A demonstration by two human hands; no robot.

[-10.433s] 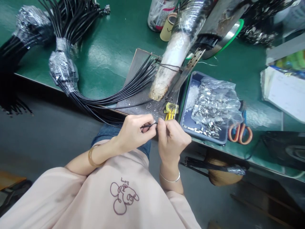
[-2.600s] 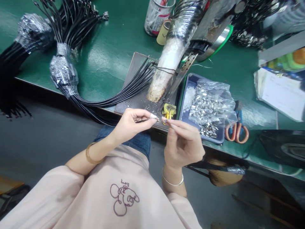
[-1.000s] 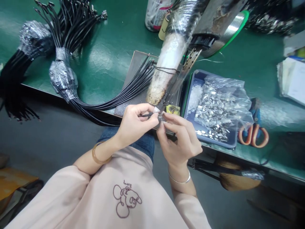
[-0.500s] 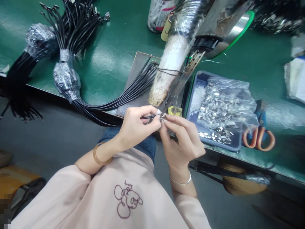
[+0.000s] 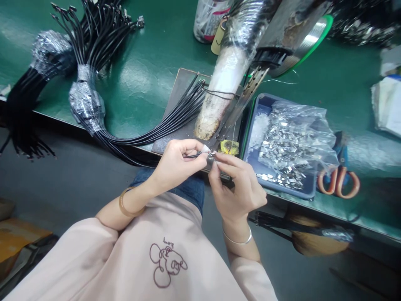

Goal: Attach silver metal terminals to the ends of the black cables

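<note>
In the head view, my left hand point(image 5: 175, 165) is closed in a pinch on the end of a thin black cable point(image 5: 192, 156). At the cable's tip is a small silvery metal connector point(image 5: 211, 154), partly hidden by fingertips. My right hand point(image 5: 240, 180) pinches this connector from the other side, thumb and forefinger close to the left fingertips. Just beyond the hands stand a white, wrapped, scorched-ended tube point(image 5: 216, 98) and thin metal rods point(image 5: 241, 104). A bundle of black cables point(image 5: 147, 133) lies to the left, ends fanned on a grey board point(image 5: 181, 90).
A blue tray point(image 5: 282, 190) at right holds small metal shells point(image 5: 282, 138) in clear plastic. Orange-handled scissors point(image 5: 338, 184) lie beside it. A yellow sponge point(image 5: 229, 147) sits near my right fingers. Wrapped cable bundles point(image 5: 86, 104), a jar point(image 5: 208, 21) and a green-rimmed wire spool point(image 5: 313, 46) are also there.
My right fingertips have shifted slightly left and down, showing more of the metal connector between the hands. The cable stays in my left hand; the bench things remain in place.
</note>
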